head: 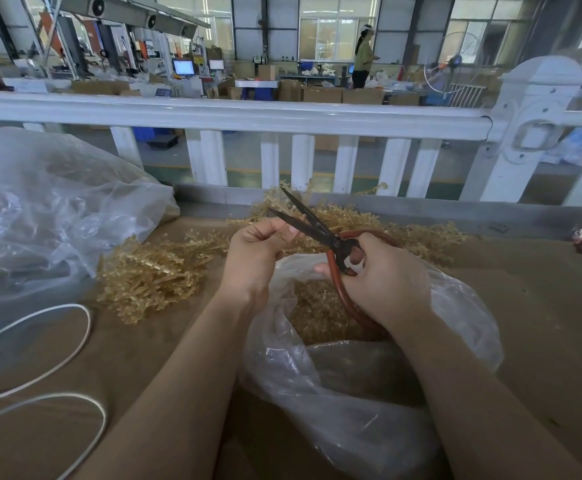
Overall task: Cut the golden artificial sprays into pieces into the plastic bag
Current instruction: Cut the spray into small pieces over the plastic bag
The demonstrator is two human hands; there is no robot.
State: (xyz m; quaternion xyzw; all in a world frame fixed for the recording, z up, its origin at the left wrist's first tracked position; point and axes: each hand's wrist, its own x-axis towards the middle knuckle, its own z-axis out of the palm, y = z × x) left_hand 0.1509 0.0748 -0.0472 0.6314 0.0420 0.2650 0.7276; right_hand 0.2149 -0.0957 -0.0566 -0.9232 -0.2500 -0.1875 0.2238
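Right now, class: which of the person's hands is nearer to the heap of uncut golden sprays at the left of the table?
Left. The left hand is just right of the heap of uncut golden sprays; the right hand, gripping the scissors, is farther right, above the plastic bag.

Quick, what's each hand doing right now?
Left hand: fingers curled, seemingly pinching a golden spray piece, mostly hidden, by the open scissor blades.
Right hand: grips the scissors by their red handles.
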